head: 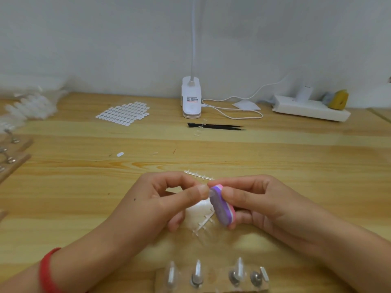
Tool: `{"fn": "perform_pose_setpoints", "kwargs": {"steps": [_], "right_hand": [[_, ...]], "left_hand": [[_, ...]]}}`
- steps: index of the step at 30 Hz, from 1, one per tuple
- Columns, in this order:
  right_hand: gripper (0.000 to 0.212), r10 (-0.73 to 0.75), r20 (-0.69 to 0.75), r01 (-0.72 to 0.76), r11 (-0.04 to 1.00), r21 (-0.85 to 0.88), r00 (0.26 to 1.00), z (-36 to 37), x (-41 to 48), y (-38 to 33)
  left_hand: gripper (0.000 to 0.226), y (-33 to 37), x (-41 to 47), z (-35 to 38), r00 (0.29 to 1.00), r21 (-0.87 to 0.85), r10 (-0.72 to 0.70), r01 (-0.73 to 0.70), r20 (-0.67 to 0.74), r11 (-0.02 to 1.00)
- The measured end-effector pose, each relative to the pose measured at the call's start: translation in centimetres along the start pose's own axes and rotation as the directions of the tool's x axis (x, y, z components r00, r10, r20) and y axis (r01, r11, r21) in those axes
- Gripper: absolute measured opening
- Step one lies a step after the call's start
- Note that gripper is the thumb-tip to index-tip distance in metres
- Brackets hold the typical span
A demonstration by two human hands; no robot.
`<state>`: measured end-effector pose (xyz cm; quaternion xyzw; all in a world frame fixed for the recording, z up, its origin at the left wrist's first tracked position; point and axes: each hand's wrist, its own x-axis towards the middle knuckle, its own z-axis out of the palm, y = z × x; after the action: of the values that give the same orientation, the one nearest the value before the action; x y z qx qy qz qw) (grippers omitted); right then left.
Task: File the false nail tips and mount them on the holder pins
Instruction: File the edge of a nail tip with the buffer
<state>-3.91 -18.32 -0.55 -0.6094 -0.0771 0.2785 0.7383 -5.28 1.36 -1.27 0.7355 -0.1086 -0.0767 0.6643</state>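
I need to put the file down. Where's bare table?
Bare wood lies right of the right hand, this side of the power strip, and left of the left hand, this side of the sticker sheet. Crowded: sprues under the hands, holder nearest you.

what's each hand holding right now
Left hand: pinching a clear nail tip.
Right hand: gripping the file, pressed against the tip.
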Motion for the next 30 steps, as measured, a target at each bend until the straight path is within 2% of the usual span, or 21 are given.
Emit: {"fn": "perform_pose_setpoints", "kwargs": {"steps": [3, 8, 15, 30], "right_hand": [[0.030, -0.007, -0.048, 0.008, 1.000, 0.022, 0.999, -0.24, 0.05, 0.13], [0.032, 0.013, -0.003, -0.013, 1.000, -0.005, 1.000, -0.20, 0.08, 0.08], [0.035, 0.037, 0.044, -0.035, 0.999, -0.027, 0.998, -0.44, 0.08, -0.04], [0.033, 0.027, 0.016, -0.027, 0.999, -0.022, 1.000, -0.33, 0.01, -0.04]], "left_hand": [[0.028, 0.00, -0.06, 0.15, 0.998, 0.032, 0.004, -0.006, 0.059, 0.999], [0.020, 0.24, 0.01, 0.19, 0.999, 0.000, -0.013, 0.013, 0.030, 1.000], [0.028, 0.35, 0.07, -0.09, 0.999, 0.024, -0.033, 0.032, 0.020, 0.999], [0.028, 0.17, 0.16, -0.14, 0.999, 0.062, -0.043, 0.042, 0.009, 0.997]]}}
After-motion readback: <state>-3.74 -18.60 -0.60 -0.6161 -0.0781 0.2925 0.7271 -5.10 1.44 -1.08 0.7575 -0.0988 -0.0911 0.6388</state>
